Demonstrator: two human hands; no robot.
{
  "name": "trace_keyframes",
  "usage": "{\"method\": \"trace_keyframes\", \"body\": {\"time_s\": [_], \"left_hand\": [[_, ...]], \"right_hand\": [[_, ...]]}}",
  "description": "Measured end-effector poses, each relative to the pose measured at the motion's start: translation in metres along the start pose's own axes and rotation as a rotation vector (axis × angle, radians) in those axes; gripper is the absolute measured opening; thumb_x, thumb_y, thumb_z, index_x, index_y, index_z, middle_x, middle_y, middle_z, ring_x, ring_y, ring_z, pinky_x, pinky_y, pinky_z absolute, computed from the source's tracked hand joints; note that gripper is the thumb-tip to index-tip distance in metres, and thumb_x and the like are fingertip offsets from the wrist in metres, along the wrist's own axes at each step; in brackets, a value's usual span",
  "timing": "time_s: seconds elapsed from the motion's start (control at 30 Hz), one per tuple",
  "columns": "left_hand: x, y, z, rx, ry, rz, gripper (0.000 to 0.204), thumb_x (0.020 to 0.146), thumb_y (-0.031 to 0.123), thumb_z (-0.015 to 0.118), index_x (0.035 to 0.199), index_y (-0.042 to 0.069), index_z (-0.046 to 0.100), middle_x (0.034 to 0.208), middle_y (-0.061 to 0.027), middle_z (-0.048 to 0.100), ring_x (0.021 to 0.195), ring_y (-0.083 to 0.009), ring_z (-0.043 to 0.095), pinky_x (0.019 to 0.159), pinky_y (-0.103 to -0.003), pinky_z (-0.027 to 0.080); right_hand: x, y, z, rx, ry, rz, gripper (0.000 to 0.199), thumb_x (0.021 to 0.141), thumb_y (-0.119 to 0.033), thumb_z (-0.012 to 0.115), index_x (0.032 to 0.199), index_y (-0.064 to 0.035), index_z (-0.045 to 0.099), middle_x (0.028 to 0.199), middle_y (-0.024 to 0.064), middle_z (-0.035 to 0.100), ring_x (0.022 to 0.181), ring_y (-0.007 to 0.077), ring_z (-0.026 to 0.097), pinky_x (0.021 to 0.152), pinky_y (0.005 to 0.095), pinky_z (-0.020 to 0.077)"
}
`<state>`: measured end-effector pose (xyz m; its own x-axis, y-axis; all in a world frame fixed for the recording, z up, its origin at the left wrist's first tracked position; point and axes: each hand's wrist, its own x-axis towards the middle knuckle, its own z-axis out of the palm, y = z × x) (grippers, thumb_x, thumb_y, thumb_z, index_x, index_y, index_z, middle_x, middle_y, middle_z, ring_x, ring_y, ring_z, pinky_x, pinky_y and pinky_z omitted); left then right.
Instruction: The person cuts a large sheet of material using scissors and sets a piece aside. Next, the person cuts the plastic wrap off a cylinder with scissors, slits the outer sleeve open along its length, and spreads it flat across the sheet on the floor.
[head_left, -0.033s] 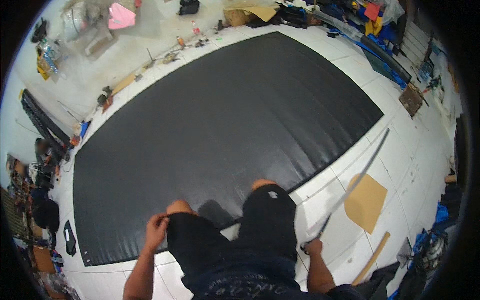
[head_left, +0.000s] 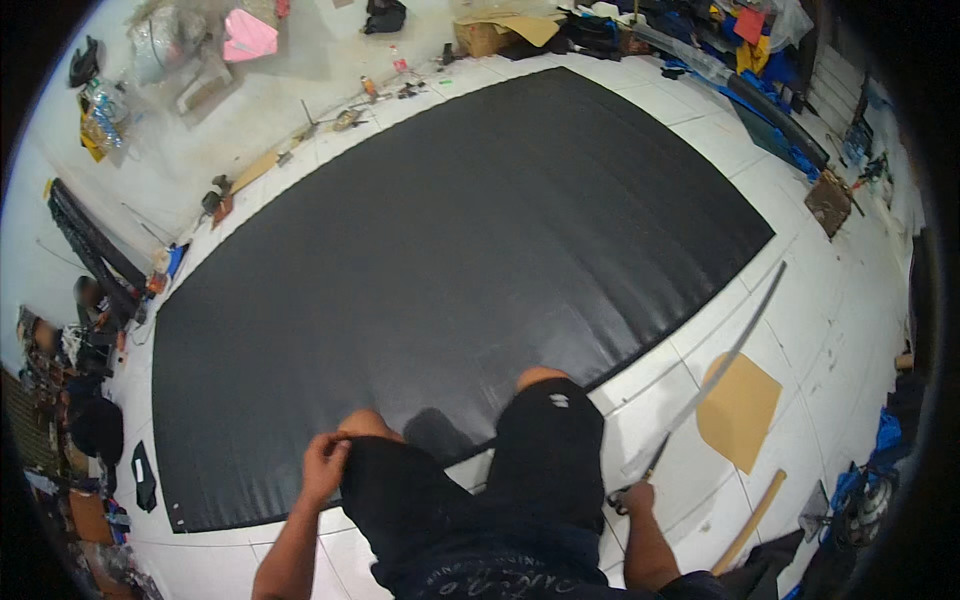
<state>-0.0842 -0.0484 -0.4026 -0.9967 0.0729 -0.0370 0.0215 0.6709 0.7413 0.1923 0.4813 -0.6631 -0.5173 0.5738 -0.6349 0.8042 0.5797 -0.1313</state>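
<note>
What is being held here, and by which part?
The person's right grip holds what look like dark, long-bladed scissors by the handles. Whether the left grip, at the black cloth shorts, pinches them cannot be told.

A: What's the floor [head_left: 825,335] like on your end?

B: White tiles. I've got a huge black sheet [head_left: 440,270] spread across the middle on my feed, kinda rippled toward the right.

A: And beside it?

B: I see a flat tan piece [head_left: 745,410] and a narrow tan strip [head_left: 752,523] on the right, plus a small black piece [head_left: 145,478] by the left edge. Long grey strip [head_left: 752,325] crosses the tan piece, can't tell if it's lying flat.
</note>
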Motion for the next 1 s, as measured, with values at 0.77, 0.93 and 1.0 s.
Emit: {"method": "trace_keyframes", "body": {"time_s": [0.77, 0.93, 1.0], "left_hand": [[-0.078, 0.042, -0.015, 0.258, 0.04, 0.035, 0.038, 0.074, 0.023, 0.065, 0.104, 0.0, 0.061, 0.108, -0.0217, 0.059, 0.105, -0.0381, 0.056, 0.093, -0.046, 0.043], [-0.067, 0.054, -0.031, 0.282, -0.103, 0.024, 0.035, 0.07, 0.025, 0.067, 0.097, 0.003, 0.062, 0.096, -0.0177, 0.059, 0.092, -0.0378, 0.056, 0.081, -0.047, 0.044], [-0.068, 0.061, -0.039, 0.249, -0.226, -0.001, 0.033, 0.07, 0.025, 0.067, 0.094, 0.003, 0.063, 0.093, -0.0174, 0.06, 0.091, -0.0371, 0.057, 0.08, -0.048, 0.044]], "right_hand": [[0.132, -0.229, -0.038, 0.008, 0.539, -0.68, 0.072, 0.088, -0.059, 0.056, 0.132, -0.0017, 0.053, 0.145, 0.0238, 0.039, 0.135, 0.0423, 0.034, 0.106, 0.0588, 0.0252], [0.15, -0.265, -0.135, 0.487, 0.549, -0.381, 0.062, 0.099, -0.048, 0.043, 0.104, 0.0105, 0.064, 0.104, 0.0316, 0.063, 0.098, 0.0437, 0.059, 0.085, 0.0459, 0.0439], [0.161, -0.249, -0.206, 0.516, 0.619, -0.279, 0.067, 0.099, -0.051, 0.041, 0.103, 0.0128, 0.063, 0.101, 0.0324, 0.063, 0.094, 0.0441, 0.06, 0.084, 0.0457, 0.0441]]}}
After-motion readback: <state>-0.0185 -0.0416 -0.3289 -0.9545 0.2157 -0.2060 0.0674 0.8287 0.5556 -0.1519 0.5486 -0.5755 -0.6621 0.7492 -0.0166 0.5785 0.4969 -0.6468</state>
